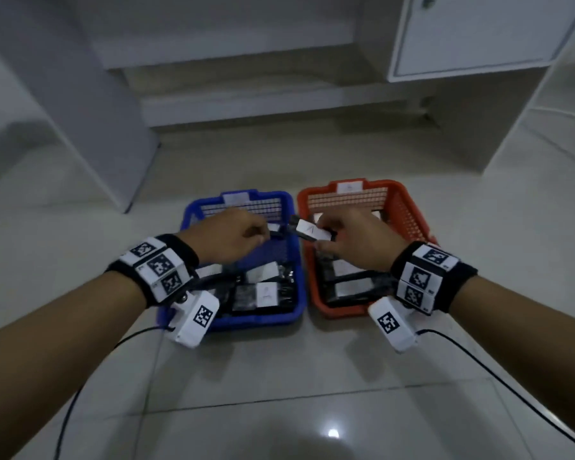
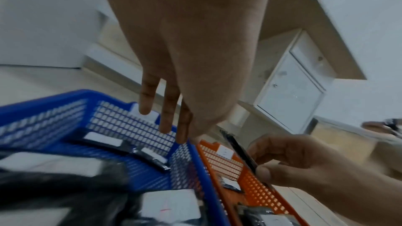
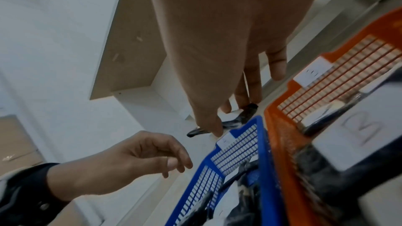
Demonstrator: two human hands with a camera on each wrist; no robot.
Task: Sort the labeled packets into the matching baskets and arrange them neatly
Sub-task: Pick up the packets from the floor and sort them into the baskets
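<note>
1. Two baskets sit side by side on the tiled floor [image 1: 312, 376]: blue basket [image 1: 287, 202] left, orange basket [image 1: 409, 207] right. Their inner rims nearly touch; only a thin gap btwn them.
2. Open floor on the near side and to both outer sides. Far side: white cabinet [image 1: 472, 38] and shelf bases, set back from the baskets.
3. Right hand [image 1: 352, 240] pinches a black packet [image 1: 307, 231] w/ white label, thumb under and fingers on top, held above the shared rims at the far end of the baskets.
4. Packet's long axis runs roughly left-right, left end a bit farther off and over the blue basket; label face up, mark looks like "A".
5. Left hand [image 1: 228, 235] hovers over the blue basket, fingers loosely curled, holding nothing; fingertips close to the packet's left end.
6. Blue basket: at least 4 labelled packets visible, overlapping. Orange: at least 3; exact counts can't be told.
7. Each basket has one white tag on its far wall.
</note>
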